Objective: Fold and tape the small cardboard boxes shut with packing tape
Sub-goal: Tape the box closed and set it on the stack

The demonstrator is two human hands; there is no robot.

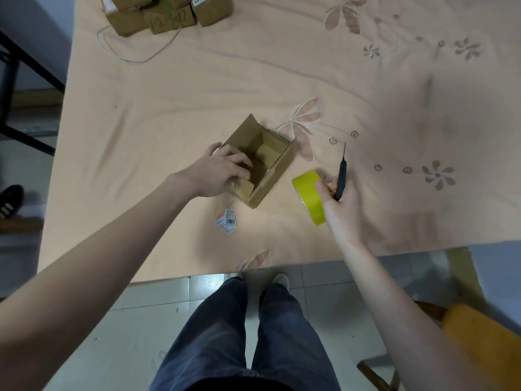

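Note:
A small brown cardboard box (270, 162) stands open on the peach cloth in the middle of the table, its flaps up and its inside bare. My left hand (222, 173) grips the box's near left flap, fingers curled over the edge. To the right, my right hand (339, 201) holds a yellow roll of packing tape (308, 196) together with a dark-handled cutter (341, 176), whose thin blade points away from me.
Several closed cardboard boxes (166, 12) sit at the far left of the table with a loose grey cord (135, 55). Torn barcode labels (227, 221) lie near the table's front edge. A black frame (17, 80) stands left; an orange-seated chair (479, 342) right.

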